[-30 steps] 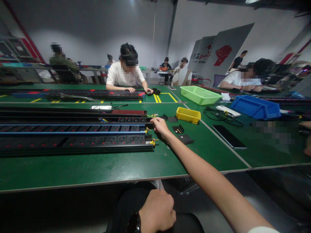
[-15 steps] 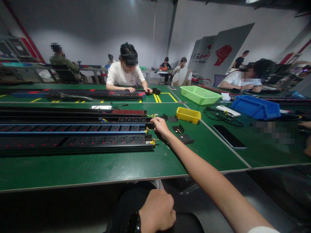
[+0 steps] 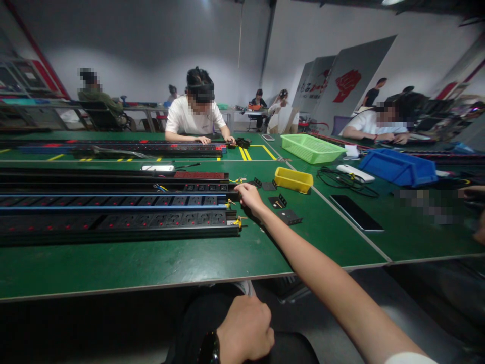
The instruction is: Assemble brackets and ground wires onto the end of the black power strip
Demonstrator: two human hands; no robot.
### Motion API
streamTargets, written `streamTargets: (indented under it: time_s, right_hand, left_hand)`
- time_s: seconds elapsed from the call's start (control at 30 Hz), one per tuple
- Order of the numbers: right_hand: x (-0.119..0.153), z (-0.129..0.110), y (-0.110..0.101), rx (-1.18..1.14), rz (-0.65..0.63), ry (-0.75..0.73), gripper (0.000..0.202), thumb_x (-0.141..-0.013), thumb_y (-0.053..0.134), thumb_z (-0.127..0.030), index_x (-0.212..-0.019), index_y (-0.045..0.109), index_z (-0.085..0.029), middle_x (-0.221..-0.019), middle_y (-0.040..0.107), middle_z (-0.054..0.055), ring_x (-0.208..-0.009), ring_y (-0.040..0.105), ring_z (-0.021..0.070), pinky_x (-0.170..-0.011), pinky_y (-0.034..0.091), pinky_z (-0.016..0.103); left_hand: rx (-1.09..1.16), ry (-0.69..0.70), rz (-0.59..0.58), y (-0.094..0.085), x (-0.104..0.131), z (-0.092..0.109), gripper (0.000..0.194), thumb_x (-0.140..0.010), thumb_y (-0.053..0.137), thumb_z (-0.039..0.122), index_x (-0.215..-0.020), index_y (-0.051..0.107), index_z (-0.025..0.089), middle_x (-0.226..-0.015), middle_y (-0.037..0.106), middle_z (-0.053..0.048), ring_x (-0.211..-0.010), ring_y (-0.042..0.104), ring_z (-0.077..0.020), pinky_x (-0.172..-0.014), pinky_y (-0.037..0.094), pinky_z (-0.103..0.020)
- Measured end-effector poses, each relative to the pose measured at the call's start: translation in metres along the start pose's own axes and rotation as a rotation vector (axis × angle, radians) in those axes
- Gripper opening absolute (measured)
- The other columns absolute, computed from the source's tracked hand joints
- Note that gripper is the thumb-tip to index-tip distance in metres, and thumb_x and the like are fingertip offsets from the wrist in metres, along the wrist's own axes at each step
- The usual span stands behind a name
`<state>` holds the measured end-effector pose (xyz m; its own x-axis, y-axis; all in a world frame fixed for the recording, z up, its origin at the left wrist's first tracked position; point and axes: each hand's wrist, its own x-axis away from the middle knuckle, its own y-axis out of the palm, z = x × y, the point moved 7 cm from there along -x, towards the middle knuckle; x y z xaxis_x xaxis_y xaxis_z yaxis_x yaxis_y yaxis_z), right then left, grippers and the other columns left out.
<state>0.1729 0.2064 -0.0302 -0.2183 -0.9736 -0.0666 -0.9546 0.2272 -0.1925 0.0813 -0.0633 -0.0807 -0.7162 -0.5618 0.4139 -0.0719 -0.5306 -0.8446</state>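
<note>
My right hand (image 3: 248,198) reaches over the table to the right end of a black power strip (image 3: 206,187). Its fingers are pinched together at that end; whatever is between them is hidden. Nearer to me lie a blue-edged power strip (image 3: 182,200) and a black power strip with red lights (image 3: 170,220), both with yellow wires at their right ends. Behind is a strip with a dark red face (image 3: 200,175). Below the table edge, my left hand (image 3: 246,323) rests over my lap, closed in a fist with nothing showing in it.
Black metal brackets (image 3: 290,217) lie right of my right hand, near a yellow bin (image 3: 294,180). Farther right are a green basket (image 3: 312,148), a blue bin (image 3: 397,168), a coiled black cable (image 3: 348,183) and a phone (image 3: 356,213). A co-worker (image 3: 199,114) sits opposite.
Both my hands stay in place. The sockets in the strip by my right hand seem shifted very slightly left. A person in the background has leaned.
</note>
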Motion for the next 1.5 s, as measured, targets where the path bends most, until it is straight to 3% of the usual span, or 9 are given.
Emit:
streamTargets:
  time_s: [1.5]
  right_hand:
    - [-0.0004, 0.0008, 0.0002, -0.007, 0.003, 0.000, 0.021, -0.085, 0.053, -0.028, -0.088, 0.070, -0.016, -0.057, 0.057, -0.004, -0.041, 0.049, 0.0091, -0.042, 0.035, 0.019]
  left_hand:
    - [0.003, 0.013, 0.032, 0.0009, -0.0006, -0.0011, 0.037, -0.090, 0.051, 0.029, -0.097, 0.079, 0.006, -0.099, 0.077, -0.026, -0.098, 0.075, -0.0388, -0.087, 0.060, -0.047]
